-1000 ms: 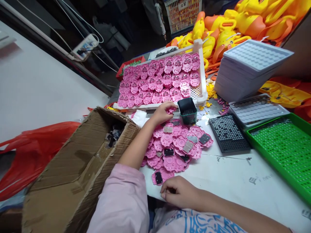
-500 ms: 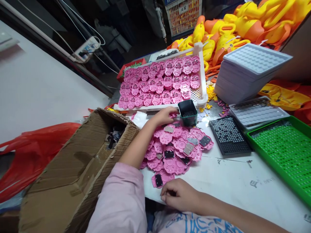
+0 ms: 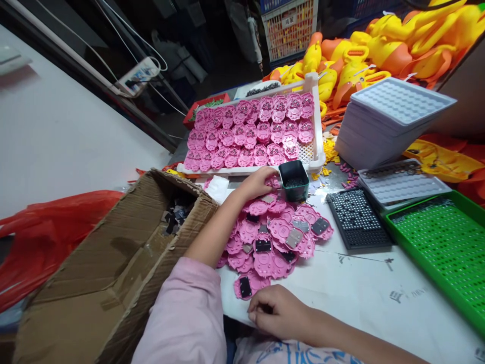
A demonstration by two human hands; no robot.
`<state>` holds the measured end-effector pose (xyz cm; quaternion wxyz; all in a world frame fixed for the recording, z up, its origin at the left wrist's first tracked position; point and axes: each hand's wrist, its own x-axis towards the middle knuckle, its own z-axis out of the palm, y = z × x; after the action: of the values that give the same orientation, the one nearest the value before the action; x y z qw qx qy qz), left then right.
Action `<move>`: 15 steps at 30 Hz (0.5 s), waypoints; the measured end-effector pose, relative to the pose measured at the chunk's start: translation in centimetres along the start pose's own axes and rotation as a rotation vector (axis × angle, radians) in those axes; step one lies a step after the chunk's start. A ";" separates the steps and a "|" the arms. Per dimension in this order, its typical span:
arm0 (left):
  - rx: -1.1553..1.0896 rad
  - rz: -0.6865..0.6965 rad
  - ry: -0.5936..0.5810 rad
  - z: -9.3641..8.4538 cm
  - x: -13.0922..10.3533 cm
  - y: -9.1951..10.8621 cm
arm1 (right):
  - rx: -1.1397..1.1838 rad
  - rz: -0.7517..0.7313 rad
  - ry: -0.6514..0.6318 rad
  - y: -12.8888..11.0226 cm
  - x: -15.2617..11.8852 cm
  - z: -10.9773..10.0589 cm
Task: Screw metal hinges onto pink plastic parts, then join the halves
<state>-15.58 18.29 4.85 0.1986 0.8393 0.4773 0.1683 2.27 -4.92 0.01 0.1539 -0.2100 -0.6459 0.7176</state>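
2 hands are seen: the left hand [image 3: 256, 183] is stretched forward, fingertips pinching a pink piece [image 3: 271, 181] beside the green cup [image 3: 294, 180]; the right hand [image 3: 278, 310] is curled at the table edge [image 3: 364, 293], grasp unclear.

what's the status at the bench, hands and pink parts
Left hand on a pink piece beside the small dark cup. Right hand curled at table edge, near the lone pink part. Pink pile between hands.
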 end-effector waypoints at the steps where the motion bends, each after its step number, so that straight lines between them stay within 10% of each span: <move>1: 0.005 -0.001 0.027 0.0 0.0 0.1 | 0.001 0.000 -0.001 0.0 0.0 0.0; 15: -0.066 -0.045 0.147 -1.1 -0.4 1.0 | 0.003 0.019 -0.010 -0.2 0.0 0.0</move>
<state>-15.52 17.65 6.27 0.1941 0.8068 0.5035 0.2406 2.30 -4.92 0.18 0.1442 -0.2121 -0.6437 0.7210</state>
